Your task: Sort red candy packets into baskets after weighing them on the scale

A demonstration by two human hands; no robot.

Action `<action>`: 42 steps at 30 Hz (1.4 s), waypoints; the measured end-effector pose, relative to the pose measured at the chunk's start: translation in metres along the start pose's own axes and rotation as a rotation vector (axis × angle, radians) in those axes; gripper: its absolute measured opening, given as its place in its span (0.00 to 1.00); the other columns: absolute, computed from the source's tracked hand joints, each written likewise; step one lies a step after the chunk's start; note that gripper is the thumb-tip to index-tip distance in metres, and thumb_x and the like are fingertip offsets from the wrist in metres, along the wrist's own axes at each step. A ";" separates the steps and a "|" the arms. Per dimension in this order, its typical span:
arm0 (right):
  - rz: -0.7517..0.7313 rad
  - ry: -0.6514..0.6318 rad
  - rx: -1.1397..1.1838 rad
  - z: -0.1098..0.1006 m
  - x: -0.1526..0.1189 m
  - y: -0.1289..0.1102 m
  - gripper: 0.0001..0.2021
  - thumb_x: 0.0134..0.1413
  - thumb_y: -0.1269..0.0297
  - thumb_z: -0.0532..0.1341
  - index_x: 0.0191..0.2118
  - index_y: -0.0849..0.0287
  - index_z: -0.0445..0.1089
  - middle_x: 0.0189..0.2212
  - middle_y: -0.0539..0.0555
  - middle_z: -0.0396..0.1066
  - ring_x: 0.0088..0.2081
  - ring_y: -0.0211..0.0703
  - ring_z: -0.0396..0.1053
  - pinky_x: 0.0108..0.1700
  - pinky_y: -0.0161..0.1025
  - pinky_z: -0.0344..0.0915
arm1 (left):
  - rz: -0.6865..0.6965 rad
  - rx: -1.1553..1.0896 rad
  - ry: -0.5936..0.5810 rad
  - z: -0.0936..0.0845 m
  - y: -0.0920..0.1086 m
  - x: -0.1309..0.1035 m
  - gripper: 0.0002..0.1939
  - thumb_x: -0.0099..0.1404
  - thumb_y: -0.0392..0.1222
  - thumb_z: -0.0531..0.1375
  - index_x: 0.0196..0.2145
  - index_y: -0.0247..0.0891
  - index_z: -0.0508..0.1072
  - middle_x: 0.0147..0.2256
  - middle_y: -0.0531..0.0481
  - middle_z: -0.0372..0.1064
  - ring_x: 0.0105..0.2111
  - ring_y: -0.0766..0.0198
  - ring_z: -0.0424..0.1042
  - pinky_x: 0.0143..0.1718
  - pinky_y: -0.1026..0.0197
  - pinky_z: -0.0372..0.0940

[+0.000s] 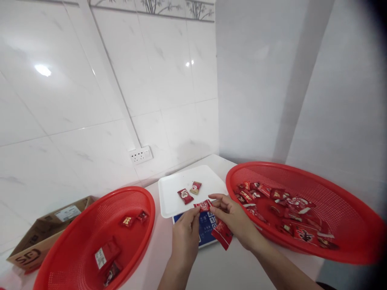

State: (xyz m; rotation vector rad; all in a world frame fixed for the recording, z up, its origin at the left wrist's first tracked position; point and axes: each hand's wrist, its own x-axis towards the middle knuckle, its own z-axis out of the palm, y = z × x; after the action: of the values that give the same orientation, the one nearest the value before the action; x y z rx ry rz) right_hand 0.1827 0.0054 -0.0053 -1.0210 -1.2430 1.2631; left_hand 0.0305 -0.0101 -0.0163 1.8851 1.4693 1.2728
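Observation:
My left hand pinches the left end of a small red snack packet between thumb and fingers. At the packet's other end, my right hand grips it too. A second red packet hangs below my right palm, its upper part hidden by the fingers. Both hands are over the blue keypad panel of a scale. On the scale's white tray, just beyond the hands, lie a dark red packet and a red-and-beige packet.
To the right stands a big red basket with many red packets inside. Another red basket at left holds several packets. Behind it is an open cardboard box. A power socket is on the tiled wall at the back.

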 end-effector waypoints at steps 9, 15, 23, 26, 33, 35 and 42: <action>0.071 -0.013 0.115 0.000 0.002 -0.001 0.15 0.43 0.62 0.62 0.39 0.58 0.64 0.24 0.45 0.65 0.25 0.33 0.63 0.27 0.31 0.59 | -0.164 -0.281 -0.019 0.002 0.001 0.002 0.12 0.58 0.42 0.54 0.38 0.38 0.73 0.36 0.46 0.74 0.34 0.60 0.71 0.36 0.61 0.64; 0.040 -0.014 0.071 0.000 0.002 -0.001 0.11 0.44 0.62 0.62 0.36 0.58 0.65 0.23 0.44 0.62 0.24 0.31 0.60 0.25 0.30 0.56 | -0.262 -0.579 -0.069 -0.003 0.011 0.006 0.11 0.55 0.43 0.59 0.35 0.36 0.72 0.33 0.47 0.73 0.35 0.62 0.70 0.38 0.61 0.63; 0.071 -0.041 0.095 0.004 0.000 -0.004 0.12 0.44 0.64 0.62 0.37 0.58 0.64 0.22 0.43 0.61 0.22 0.30 0.58 0.23 0.30 0.56 | -0.364 -0.774 -0.090 -0.007 0.008 0.009 0.08 0.53 0.42 0.61 0.30 0.36 0.70 0.24 0.55 0.67 0.26 0.69 0.67 0.30 0.65 0.64; 0.087 -0.062 0.143 0.004 0.001 -0.003 0.12 0.44 0.63 0.62 0.37 0.58 0.65 0.21 0.42 0.60 0.21 0.29 0.57 0.23 0.29 0.56 | -0.394 -0.866 -0.085 -0.006 0.006 0.009 0.08 0.53 0.41 0.62 0.30 0.35 0.70 0.23 0.55 0.65 0.24 0.71 0.66 0.28 0.67 0.63; 0.115 -0.088 0.211 0.003 0.000 -0.001 0.12 0.42 0.62 0.64 0.36 0.57 0.65 0.19 0.41 0.60 0.20 0.28 0.57 0.23 0.29 0.56 | -0.458 -0.991 -0.080 -0.008 0.007 0.009 0.10 0.50 0.40 0.64 0.30 0.35 0.69 0.22 0.56 0.65 0.23 0.72 0.65 0.26 0.69 0.62; 0.115 -0.091 0.213 0.003 0.000 -0.002 0.12 0.42 0.62 0.64 0.35 0.57 0.66 0.19 0.41 0.61 0.20 0.28 0.58 0.23 0.29 0.56 | -0.459 -1.000 -0.080 -0.008 0.008 0.009 0.10 0.50 0.40 0.64 0.30 0.35 0.69 0.23 0.56 0.64 0.23 0.72 0.66 0.26 0.69 0.62; 0.098 -0.051 0.138 0.004 0.000 -0.002 0.13 0.42 0.63 0.63 0.37 0.57 0.64 0.19 0.41 0.58 0.18 0.29 0.56 0.21 0.29 0.55 | -0.342 -0.867 -0.081 -0.010 0.010 0.009 0.13 0.53 0.42 0.62 0.36 0.39 0.65 0.22 0.57 0.63 0.24 0.69 0.66 0.28 0.67 0.63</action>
State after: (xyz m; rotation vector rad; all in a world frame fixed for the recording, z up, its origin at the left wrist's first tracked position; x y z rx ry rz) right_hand 0.1792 0.0049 -0.0025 -0.9652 -1.1384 1.4382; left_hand 0.0279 -0.0077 -0.0002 1.0486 0.9024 1.3347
